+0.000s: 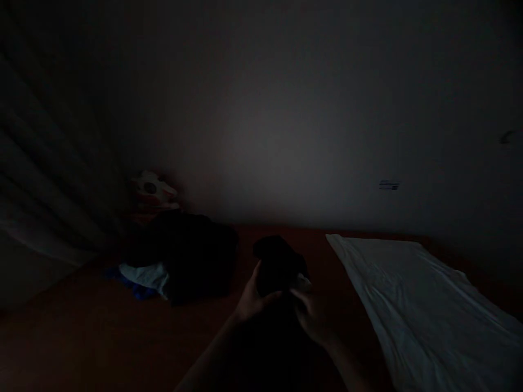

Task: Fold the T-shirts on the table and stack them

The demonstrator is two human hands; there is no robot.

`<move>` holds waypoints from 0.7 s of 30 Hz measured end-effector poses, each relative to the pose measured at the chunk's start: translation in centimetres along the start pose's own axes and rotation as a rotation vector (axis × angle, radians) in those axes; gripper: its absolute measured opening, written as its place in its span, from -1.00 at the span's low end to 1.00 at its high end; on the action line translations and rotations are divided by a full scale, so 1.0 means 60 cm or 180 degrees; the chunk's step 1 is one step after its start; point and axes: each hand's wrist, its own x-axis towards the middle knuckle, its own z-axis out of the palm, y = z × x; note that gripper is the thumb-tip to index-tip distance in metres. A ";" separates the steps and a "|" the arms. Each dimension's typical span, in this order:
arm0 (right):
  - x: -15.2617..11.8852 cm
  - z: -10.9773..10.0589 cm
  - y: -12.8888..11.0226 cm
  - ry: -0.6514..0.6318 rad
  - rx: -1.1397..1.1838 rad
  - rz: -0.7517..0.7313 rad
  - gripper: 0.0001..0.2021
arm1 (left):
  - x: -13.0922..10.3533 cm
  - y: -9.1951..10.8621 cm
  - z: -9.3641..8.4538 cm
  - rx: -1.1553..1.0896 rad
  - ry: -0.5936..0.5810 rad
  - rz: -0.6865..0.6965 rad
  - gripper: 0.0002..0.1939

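The view is very dark. A bundled black cloth [280, 264] is between my two hands at the lower middle, over a reddish-brown surface [81, 337]. My left hand [255, 296] grips its left side, thumb across the near side. At the lower right of the cloth, my right hand [308, 313] has its fingers bent against it, beside a small pale patch [303, 282]. Dark fabric runs down from the bundle between my forearms, its outline lost in shadow.
A heap of black clothing [196, 256] with light blue cloth [145, 275] lies at left, before a white plush toy [153, 188]. A pale garment [425, 299] is spread at right. Curtains [49, 163] hang at far left; a wall [286, 120] stands behind.
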 end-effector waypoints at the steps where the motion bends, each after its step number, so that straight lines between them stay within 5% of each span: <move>1: 0.004 -0.013 0.006 0.0136 -0.0009 0.0084 -0.63 | -0.001 -0.001 -0.002 0.0069 -0.0016 0.0067 -0.07; 4: 0.013 -0.053 0.032 0.0868 -0.0277 0.0370 -0.54 | -0.003 -0.003 -0.009 0.0314 -0.0001 0.0292 -0.43; 7: 0.018 -0.074 0.059 0.1429 -0.0675 0.0717 -0.52 | -0.005 0.006 -0.019 0.0398 0.0205 0.0417 -0.51; 11: 0.020 -0.068 0.082 0.1364 -0.0723 0.0764 -0.58 | -0.011 0.068 -0.068 0.0567 0.1003 0.0730 -0.46; 17: 0.019 -0.064 0.073 0.1061 -0.0639 0.0869 -0.61 | -0.081 0.233 -0.245 0.1631 0.2500 0.1047 -0.47; 19: 0.020 -0.066 0.069 0.1031 -0.0623 0.0915 -0.64 | -0.123 0.255 -0.310 0.2032 0.2999 0.1046 -0.43; 21: 0.023 -0.067 0.068 0.1011 -0.0613 0.0882 -0.66 | -0.163 0.243 -0.360 0.2454 0.3426 0.1011 -0.39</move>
